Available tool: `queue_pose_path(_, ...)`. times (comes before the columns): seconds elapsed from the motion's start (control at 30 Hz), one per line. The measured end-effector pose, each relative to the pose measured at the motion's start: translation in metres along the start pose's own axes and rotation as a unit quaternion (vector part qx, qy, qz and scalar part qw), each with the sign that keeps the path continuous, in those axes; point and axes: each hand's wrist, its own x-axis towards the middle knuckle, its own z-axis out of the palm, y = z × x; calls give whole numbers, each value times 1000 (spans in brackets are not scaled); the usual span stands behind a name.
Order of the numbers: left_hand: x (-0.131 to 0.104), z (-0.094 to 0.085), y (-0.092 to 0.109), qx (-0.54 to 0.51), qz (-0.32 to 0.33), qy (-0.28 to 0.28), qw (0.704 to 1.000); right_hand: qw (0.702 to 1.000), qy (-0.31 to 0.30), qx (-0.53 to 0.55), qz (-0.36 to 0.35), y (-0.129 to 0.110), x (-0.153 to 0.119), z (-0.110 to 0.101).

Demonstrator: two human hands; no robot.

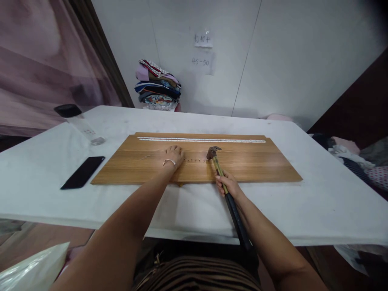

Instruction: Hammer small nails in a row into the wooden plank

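A claw hammer (232, 202) is in my right hand (228, 184), whose fingers wrap round the yellow part of its handle. The metal head is at or just above the wooden board (254, 161), at the right end of a row of small nails (195, 160). Palm down on the board, my left hand (175, 155) lies at the left end of that row, fingers stretched out. A bracelet circles its wrist. Thin slivers (145, 157), perhaps loose nails, lie left of this hand. Along the board's far edge run white measuring strips (201, 140).
The board rests on a white-covered table (327, 202). A black phone (83, 172) lies to its left, with a clear, dark-ended container (81, 123) behind. Folded clothes (158, 87) are stacked against the back wall. More cloth (360, 161) is at the far right.
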Motion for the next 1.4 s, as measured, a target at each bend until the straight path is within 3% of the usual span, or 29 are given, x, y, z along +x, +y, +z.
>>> queue_pose_path(1.4,0,0,1,6,-4,3,1000,1000,-1,-5,2,2,2,-1)
